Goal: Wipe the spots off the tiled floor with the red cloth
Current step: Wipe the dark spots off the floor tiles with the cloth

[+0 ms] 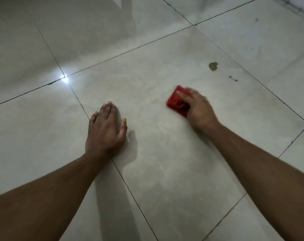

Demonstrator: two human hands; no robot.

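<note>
My right hand [199,108] presses a bunched red cloth [177,102] flat against the pale tiled floor [156,167]; hand and cloth are blurred. My left hand [105,131] lies palm down on the floor, fingers apart, over a grout line. A greenish-brown spot [213,66] sits on the same tile, farther away and to the right of the cloth. Two or three small dark spots [233,78] lie just beyond my right hand. Another faint spot [256,19] marks the tile at the far right.
Large glossy grey tiles with dark grout lines fill the view. A bright light reflection [64,79] glares at a tile corner to the left. A wall edge [293,7] runs along the top right.
</note>
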